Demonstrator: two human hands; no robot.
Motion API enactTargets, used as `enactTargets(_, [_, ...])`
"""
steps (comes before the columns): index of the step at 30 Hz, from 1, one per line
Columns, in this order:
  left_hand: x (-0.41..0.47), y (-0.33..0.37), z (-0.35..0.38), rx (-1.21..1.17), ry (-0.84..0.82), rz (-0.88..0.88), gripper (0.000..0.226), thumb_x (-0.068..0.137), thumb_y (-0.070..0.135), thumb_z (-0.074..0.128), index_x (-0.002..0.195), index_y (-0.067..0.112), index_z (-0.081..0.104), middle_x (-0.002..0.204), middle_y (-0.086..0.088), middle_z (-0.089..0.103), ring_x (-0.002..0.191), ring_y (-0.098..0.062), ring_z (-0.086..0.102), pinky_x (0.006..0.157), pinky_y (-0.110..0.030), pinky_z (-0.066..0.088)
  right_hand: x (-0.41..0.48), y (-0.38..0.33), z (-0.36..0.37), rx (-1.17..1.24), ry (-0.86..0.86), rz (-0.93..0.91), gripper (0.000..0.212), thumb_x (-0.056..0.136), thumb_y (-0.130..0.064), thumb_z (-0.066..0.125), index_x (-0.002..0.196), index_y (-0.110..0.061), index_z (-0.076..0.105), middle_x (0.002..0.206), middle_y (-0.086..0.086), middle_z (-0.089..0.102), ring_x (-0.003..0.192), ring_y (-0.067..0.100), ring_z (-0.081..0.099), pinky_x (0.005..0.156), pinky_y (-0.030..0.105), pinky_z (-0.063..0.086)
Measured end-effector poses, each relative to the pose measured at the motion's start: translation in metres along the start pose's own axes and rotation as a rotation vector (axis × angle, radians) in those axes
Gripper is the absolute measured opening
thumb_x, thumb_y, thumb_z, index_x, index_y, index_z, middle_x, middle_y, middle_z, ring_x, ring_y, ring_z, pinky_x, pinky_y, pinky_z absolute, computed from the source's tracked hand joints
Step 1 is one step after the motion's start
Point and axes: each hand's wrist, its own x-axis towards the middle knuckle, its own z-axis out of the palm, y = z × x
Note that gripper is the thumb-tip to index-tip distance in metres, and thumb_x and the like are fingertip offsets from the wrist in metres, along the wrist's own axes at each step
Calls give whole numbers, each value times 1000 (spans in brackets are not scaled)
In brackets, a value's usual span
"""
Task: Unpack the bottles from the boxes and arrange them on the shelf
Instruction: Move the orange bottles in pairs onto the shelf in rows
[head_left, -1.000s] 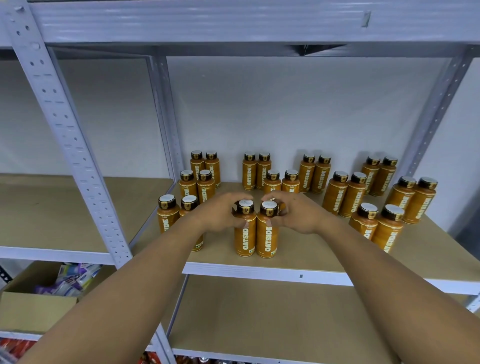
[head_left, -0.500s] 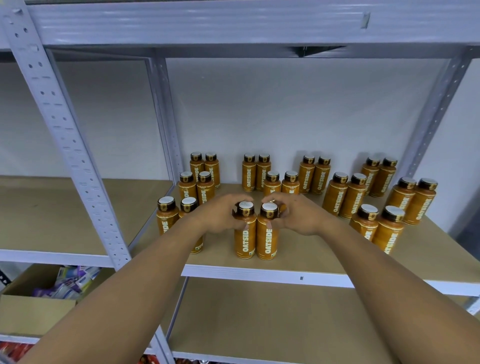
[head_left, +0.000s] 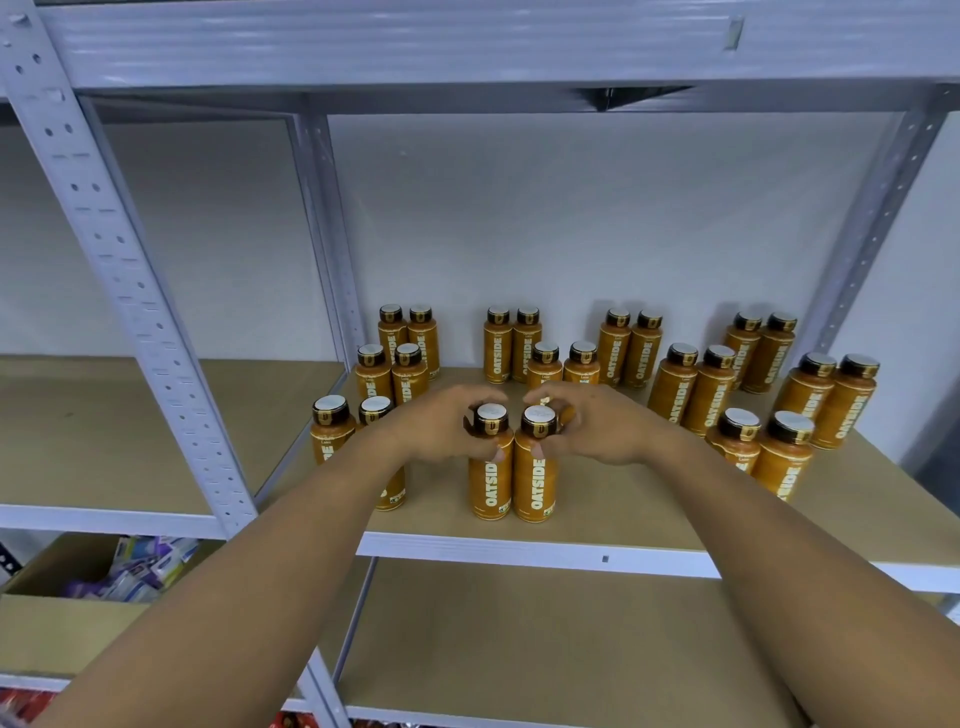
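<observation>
Left bottle and right bottle stand upright, long axis vertical, caps up, labels facing us, touching, near the shelf board front edge. Our left hand curls round the left neck, our right hand round the right. Further pairs of bottles stand behind; white wall at the far side. Low left, an open cardboard box holds packets.

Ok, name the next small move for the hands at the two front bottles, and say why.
Probably release both and pull the hands back. The left hand grips the left bottle at its neck, the right hand the right bottle; both stand upright, touching, on the shelf like the pairs behind.
</observation>
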Motion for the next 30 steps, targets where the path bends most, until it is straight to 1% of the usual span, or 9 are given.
enactTargets(3, [4, 7, -14, -29, 25, -7, 61, 90, 59, 67, 144, 33, 52, 142, 9, 58, 123, -10, 55, 85, -22, 49, 3, -5, -19, -24, -2, 17, 63, 89, -56, 71, 145, -40, 46, 132, -12, 61, 106, 7, 59, 88, 28, 49])
enactTargets(6, [12, 17, -31, -3, 93, -6, 49, 101, 59, 48, 142, 33, 54, 133, 10, 58, 119, -8, 51, 87, -27, 43, 12, -6, -44, -93, 36, 27, 56, 92, -60, 63, 142, -40, 48, 125, -14, 66, 113, 11, 60, 91, 30, 48])
enactTargets(8, [20, 22, -42, 53, 104, -1, 44, 102, 51, 52, 142, 32, 53, 126, 12, 59, 116, -10, 53, 90, -29, 45, 21, -2, -61, -139, 62, 41, 50, 94, -58, 62, 139, -39, 51, 122, -14, 69, 115, 11, 59, 88, 29, 47])
enactTargets(12, [49, 27, -52, 119, 86, -6, 49, 98, 48, 62, 144, 33, 52, 129, 7, 63, 111, -15, 59, 92, -33, 52, 37, 10, -87, -244, 75, 90, 45, 96, -53, 62, 137, -38, 51, 129, -8, 67, 115, 14, 58, 88, 31, 45])
enactTargets(18, [113, 26, -38, 165, 13, 9, 61, 95, 42, 70, 150, 30, 46, 145, 0, 55, 116, -17, 58, 89, -28, 44, 67, 36, -99, -349, 29, 203, 54, 94, -46, 68, 142, -33, 48, 144, 2, 56, 119, 21, 58, 86, 28, 45])
enactTargets(21, [142, 18, -21, 162, -2, 5, 68, 95, 39, 71, 155, 31, 39, 156, -3, 46, 131, -24, 54, 98, -31, 46, 84, 53, -95, -329, 25, 234, 62, 92, -47, 72, 146, -35, 43, 147, 3, 54, 121, 23, 58, 89, 30, 47])
enactTargets(24, [163, 9, -8, 139, -11, -1, 71, 95, 37, 71, 156, 28, 37, 159, -4, 41, 136, -26, 50, 104, -36, 46, 97, 68, -90, -337, 14, 245, 69, 91, -49, 71, 150, -36, 37, 152, 4, 50, 127, 26, 56, 96, 35, 49])
enactTargets(27, [175, -1, 2, 111, -10, 1, 69, 94, 38, 72, 154, 25, 40, 157, -3, 44, 132, -25, 52, 96, -31, 45, 106, 79, -85, -337, -9, 244, 71, 91, -50, 71, 151, -35, 35, 149, 6, 53, 127, 27, 56, 95, 36, 48])
enactTargets(30, [181, -9, 8, 86, -8, 3, 65, 95, 36, 72, 152, 24, 42, 156, -2, 46, 128, -23, 55, 92, -29, 45, 110, 88, -80, -326, -26, 241, 64, 91, -46, 72, 147, -33, 42, 142, 7, 58, 121, 27, 58, 96, 39, 50])
